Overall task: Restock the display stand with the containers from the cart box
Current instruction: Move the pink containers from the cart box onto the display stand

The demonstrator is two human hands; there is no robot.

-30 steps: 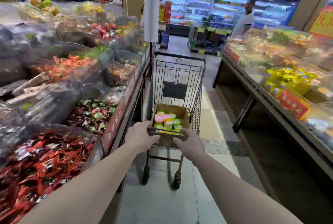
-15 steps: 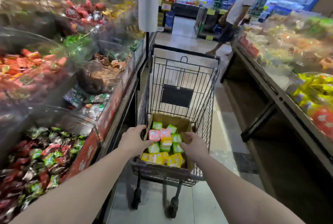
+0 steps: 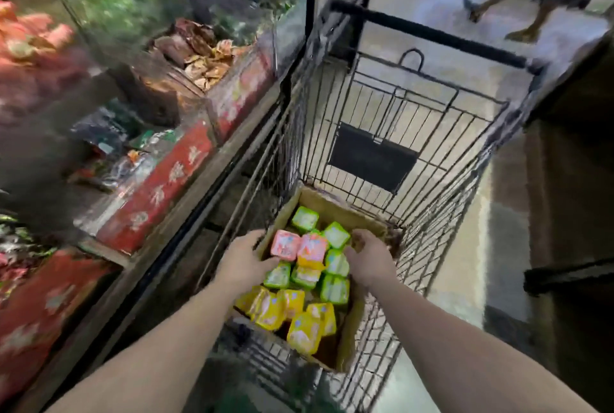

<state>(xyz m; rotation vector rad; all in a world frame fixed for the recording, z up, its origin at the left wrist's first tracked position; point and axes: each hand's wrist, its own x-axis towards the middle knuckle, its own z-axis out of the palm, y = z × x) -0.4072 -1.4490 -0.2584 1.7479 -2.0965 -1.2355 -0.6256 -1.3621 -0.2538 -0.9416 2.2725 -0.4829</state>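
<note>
A brown cardboard box sits in the near end of the black wire cart. It holds several small containers: pink ones, green ones and yellow ones. My left hand reaches over the box's left wall, and its fingers touch the pink container's near edge. My right hand lies over the right wall, fingers bent down onto the green containers; its fingertips are hidden. The display stand with red price signs and clear bins runs along the cart's left side.
The far half of the cart basket holds only a black plate. A dark low shelf borders the aisle on the right. A person's legs cross the tiled floor beyond the cart. The view is motion-blurred.
Both hands have left the cart handle and reached forward into the box. The view has moved closer and tipped down over the cart.
</note>
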